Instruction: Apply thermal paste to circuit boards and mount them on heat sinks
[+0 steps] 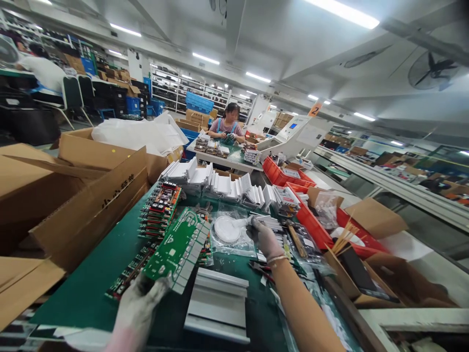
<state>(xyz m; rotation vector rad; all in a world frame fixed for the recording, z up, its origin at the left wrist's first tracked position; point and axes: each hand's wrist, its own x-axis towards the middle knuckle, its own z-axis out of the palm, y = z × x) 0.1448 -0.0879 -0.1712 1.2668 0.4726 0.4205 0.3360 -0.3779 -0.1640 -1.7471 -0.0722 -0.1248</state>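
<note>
My left hand [141,298], in a pale glove, grips the lower end of a green circuit board [176,249], which is tilted up with grey rectangular pads along its right side. My gloved right hand [266,237] is closed around a white spatula-like tool [241,222]; its exact kind is unclear. The tool's end rests at a round dish of white paste [227,230] lying on clear plastic. A silver finned heatsink [218,303] lies on the green mat between my forearms. Behind the held board stands a stack of circuit boards [159,208].
More heatsinks [223,186] line the table's far edge. Pliers [262,269] and a wooden-handled tool [296,239] lie at right, beside red bins [311,220]. Open cardboard boxes [88,205] flank the left. A co-worker [227,127] sits at the table beyond.
</note>
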